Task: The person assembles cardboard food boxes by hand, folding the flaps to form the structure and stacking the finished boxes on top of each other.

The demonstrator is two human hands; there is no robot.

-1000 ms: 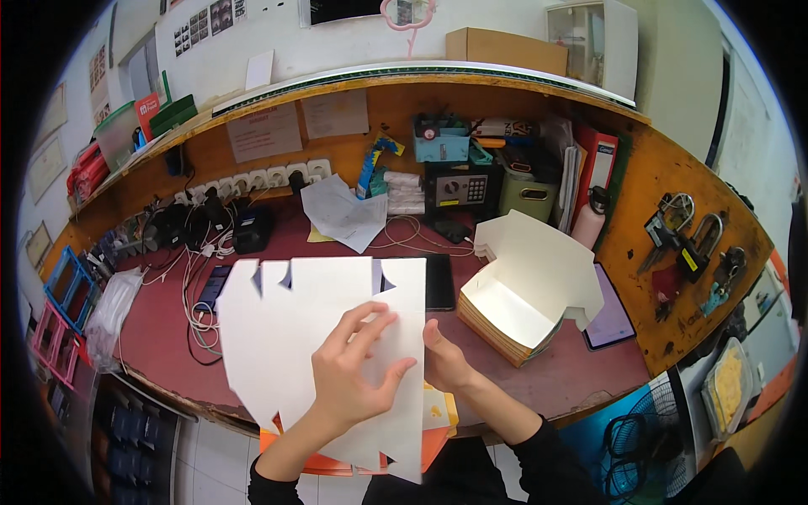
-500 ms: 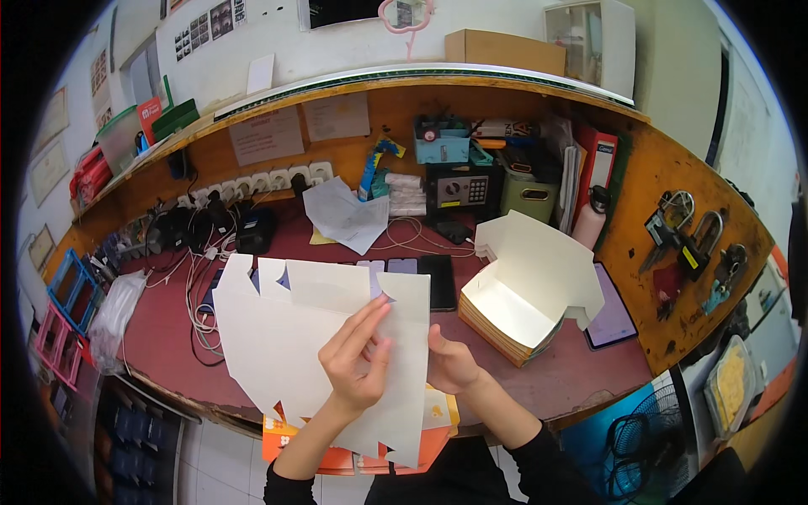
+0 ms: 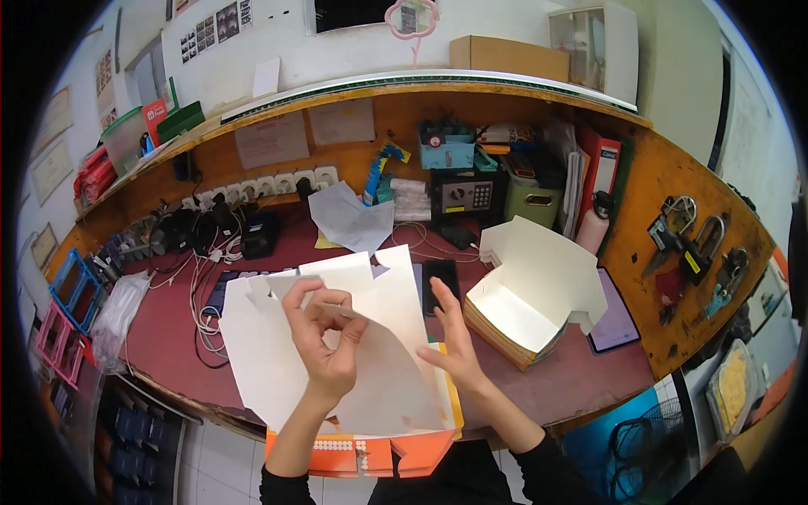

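Note:
A flat cardboard box blank (image 3: 383, 362), white on its upper side with cut flaps and notches, lies before me at the desk's front edge. My left hand (image 3: 326, 341) is closed, pinching an edge of the white card, which curls up between thumb and fingers. Beneath it more card shows, with an orange printed side (image 3: 421, 454) along the near edge. My right hand (image 3: 454, 345) is open beside the blank's right edge, fingers apart and holding nothing. To its right stands a stack of nested open box trays (image 3: 513, 320), the top one with its white lid raised.
Behind the blank are a dark phone (image 3: 440, 282), a crumpled white paper (image 3: 349, 215) and tangled white cables (image 3: 198, 282). A tablet (image 3: 613, 311) lies right of the box stack. A small safe (image 3: 463, 195) and a pink bottle (image 3: 595, 225) stand at the back.
My left hand has moved left and pinched the card's edge, which now bends upward. My right hand has risen slightly, fingers spread. More orange shows at the near edge.

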